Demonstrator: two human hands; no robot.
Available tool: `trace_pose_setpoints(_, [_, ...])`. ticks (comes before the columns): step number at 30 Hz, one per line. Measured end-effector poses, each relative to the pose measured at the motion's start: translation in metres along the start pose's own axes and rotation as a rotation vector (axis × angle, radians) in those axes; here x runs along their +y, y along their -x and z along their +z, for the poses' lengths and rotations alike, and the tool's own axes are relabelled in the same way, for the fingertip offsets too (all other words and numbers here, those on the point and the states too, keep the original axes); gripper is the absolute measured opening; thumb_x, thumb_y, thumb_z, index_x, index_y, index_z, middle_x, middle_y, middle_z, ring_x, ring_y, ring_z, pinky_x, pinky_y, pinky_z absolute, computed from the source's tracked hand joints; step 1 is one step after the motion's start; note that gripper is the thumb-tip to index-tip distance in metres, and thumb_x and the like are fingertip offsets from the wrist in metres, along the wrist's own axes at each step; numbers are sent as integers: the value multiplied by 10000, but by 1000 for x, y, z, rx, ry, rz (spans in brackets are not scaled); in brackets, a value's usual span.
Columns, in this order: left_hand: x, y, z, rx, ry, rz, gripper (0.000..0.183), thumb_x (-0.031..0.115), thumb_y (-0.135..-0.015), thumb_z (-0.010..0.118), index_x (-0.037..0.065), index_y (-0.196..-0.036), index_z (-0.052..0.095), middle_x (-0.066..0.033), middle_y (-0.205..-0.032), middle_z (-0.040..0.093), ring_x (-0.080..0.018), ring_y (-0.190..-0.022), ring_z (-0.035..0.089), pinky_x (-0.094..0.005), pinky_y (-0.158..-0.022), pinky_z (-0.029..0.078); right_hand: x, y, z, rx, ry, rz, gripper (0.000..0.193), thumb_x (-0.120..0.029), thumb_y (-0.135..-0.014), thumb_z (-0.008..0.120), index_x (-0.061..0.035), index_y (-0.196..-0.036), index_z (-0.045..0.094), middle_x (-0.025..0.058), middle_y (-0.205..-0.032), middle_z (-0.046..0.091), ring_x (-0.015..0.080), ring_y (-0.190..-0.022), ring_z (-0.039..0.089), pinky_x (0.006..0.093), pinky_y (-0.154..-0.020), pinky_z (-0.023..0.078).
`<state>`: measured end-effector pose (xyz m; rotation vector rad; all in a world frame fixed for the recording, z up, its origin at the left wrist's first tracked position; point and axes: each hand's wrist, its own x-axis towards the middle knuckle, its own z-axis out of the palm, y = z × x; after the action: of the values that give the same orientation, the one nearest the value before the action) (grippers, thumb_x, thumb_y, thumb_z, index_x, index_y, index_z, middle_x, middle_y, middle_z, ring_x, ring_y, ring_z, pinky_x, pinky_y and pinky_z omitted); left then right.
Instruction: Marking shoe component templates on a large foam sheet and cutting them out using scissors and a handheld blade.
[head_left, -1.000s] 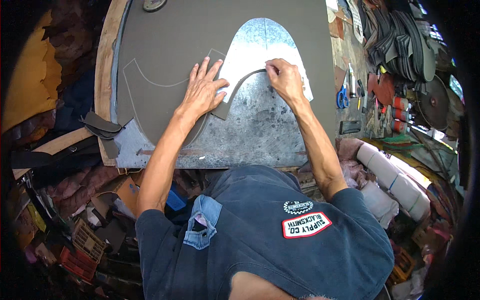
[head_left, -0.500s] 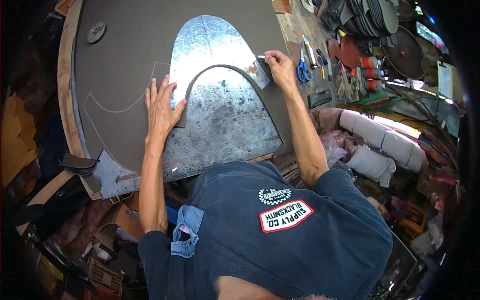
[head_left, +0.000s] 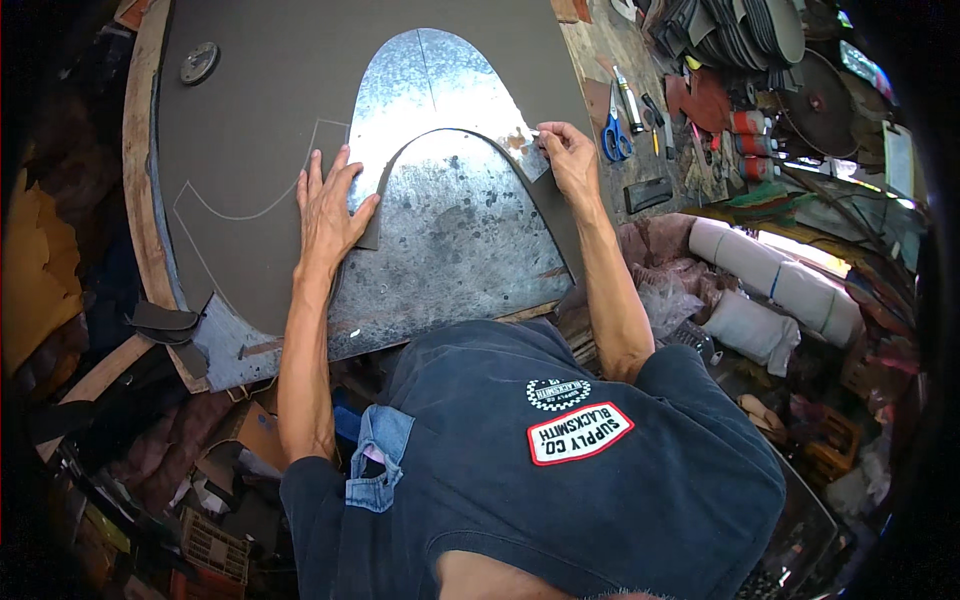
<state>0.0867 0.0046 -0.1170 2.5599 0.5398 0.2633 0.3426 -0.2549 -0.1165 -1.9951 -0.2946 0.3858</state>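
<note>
A shiny, U-shaped metal template point(head_left: 425, 90) lies on a dark grey-brown sheet point(head_left: 265, 75). My left hand point(head_left: 328, 215), fingers spread, presses down the template's left leg and the sheet beside it. At the outer edge of the right leg, my right hand point(head_left: 572, 165) pinches a short white stick, likely chalk point(head_left: 535, 132); its tip touches or nearly touches the edge. A pale curved outline point(head_left: 240, 217) is drawn on the sheet left of my left hand. Below the template's arch, the sheet is cut away and a spotted metal surface point(head_left: 450, 220) shows.
A round metal object point(head_left: 200, 63) sits at the sheet's upper left. To the right on the wooden bench are blue-handled scissors point(head_left: 615, 140), a marker-like tube point(head_left: 628, 100), a dark block point(head_left: 648, 195) and red-and-white containers point(head_left: 750, 145). Dark cut pieces point(head_left: 735, 30) are stacked behind.
My right hand has shifted slightly down with the stick, closer against the template's right edge. My left hand still presses on the left leg. The whole view has shifted a little.
</note>
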Motion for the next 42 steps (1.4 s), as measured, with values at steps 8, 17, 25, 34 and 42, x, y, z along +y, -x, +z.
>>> trace_pose_setpoints(8, [1, 0, -2, -34, -13, 2, 448, 312, -839, 670, 77, -1212, 594, -103, -1477, 403, -390, -1410, 231, -550, -1134, 162, -3, -4, -7, -94, 13, 48, 215, -135, -920, 604, 26, -1056, 645, 52, -917, 659, 109, -805, 614, 234, -726, 500])
trace_pose_setpoints(17, [-1, 1, -4, -20, -12, 5, 452, 310, -845, 662, 83, -1229, 585, -119, -1472, 403, -402, -1405, 231, -550, -1132, 166, -12, -3, -1, -90, -85, 35, 200, -112, -907, 596, 35, -1027, 659, 60, -881, 663, 111, -776, 616, 236, -686, 503])
trace_pose_setpoints(25, [1, 3, 3, 15, 8, -15, 439, 307, -834, 681, 116, -1219, 593, -98, -1461, 421, -388, -1408, 234, -552, -1139, 163, 0, -4, -9, -103, -100, 52, 215, -123, -920, 602, 40, -1054, 647, 77, -922, 667, 128, -819, 642, 240, -710, 522])
trace_pose_setpoints(34, [54, -9, 10, 60, -57, -27, 434, 360, -874, 620, 94, -1216, 602, -203, -1449, 385, -408, -1395, 248, -554, -1125, 198, -31, -18, 21, -3, -95, -186, 212, -110, -919, 598, 39, -1062, 649, 80, -952, 668, 134, -857, 626, 243, -767, 497])
trace_pose_setpoints(42, [103, -68, 64, -84, -212, -101, 641, 551, -869, 510, 45, -1256, 578, -183, -1303, 530, -378, -1288, 384, -552, -1060, 214, -126, -35, 177, -726, 425, -692, 245, -159, -852, 616, -28, -1049, 680, 144, -974, 696, 269, -885, 672, 352, -811, 518])
